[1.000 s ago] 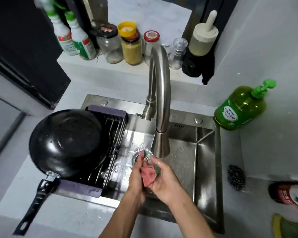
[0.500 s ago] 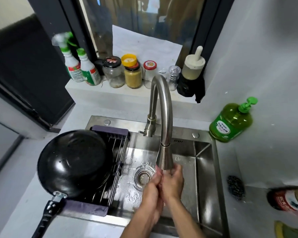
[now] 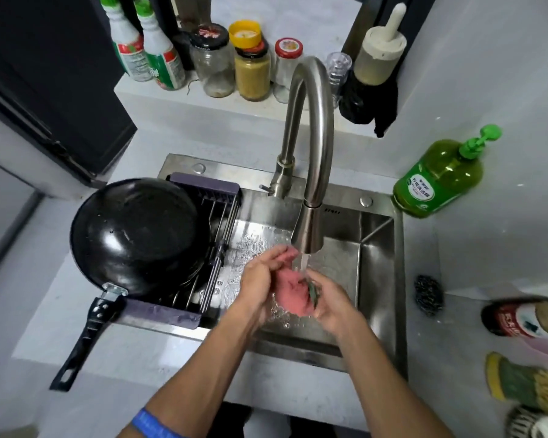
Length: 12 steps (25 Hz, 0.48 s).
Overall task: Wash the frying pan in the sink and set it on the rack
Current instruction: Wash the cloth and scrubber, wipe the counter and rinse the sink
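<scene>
Since half a second before, the hands had parted: then pressed together under the spout, now apart with a pink cloth [image 3: 290, 294] showing between them. Left hand [image 3: 260, 279] lay over the cloth's left edge, fingers curled loosely onto it. Right hand [image 3: 328, 303] gripped the cloth's right side, where a greenish edge showed. Water ran from the tap [image 3: 309, 235] onto the cloth.

Pan [image 3: 136, 233] sat upside down on the rack [image 3: 215, 213], which spanned the left part of the sink [image 3: 380, 257]; its handle [image 3: 83, 343] stuck out over the counter toward the person. Droplets on its base.

Judgement: pan looked washed and racked, so the task proper seemed done. What remained was apparently tidying: rinsing the cloth, shutting off the water. Whether the pan's inside was clean could not be told, since it faced down.
</scene>
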Motion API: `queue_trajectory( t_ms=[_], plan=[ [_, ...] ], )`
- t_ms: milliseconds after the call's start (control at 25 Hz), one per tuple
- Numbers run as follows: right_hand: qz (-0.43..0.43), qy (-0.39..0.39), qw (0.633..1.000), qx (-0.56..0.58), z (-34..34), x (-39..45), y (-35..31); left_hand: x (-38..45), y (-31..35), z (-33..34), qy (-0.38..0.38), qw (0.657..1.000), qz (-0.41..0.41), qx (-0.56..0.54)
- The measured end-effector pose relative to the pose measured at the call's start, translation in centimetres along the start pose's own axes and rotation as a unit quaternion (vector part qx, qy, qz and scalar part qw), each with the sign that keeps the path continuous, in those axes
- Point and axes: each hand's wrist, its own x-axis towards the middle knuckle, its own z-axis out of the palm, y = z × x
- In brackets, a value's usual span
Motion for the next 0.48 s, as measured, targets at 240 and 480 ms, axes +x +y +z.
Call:
queue_trajectory(
  t_ms=[240,480],
  plan=[
    [0.021,-0.02,0.992,0.121,0.4,0.4,0.4,0.7,-0.4,-1.9,0.095,0.98,0.069,0.161],
    [-0.088,-0.021,0.956,0.278,1.7,0.3,-2.2,0.8,-2.8,-2.0,0.126,0.981,-0.138,0.052]
  ],
)
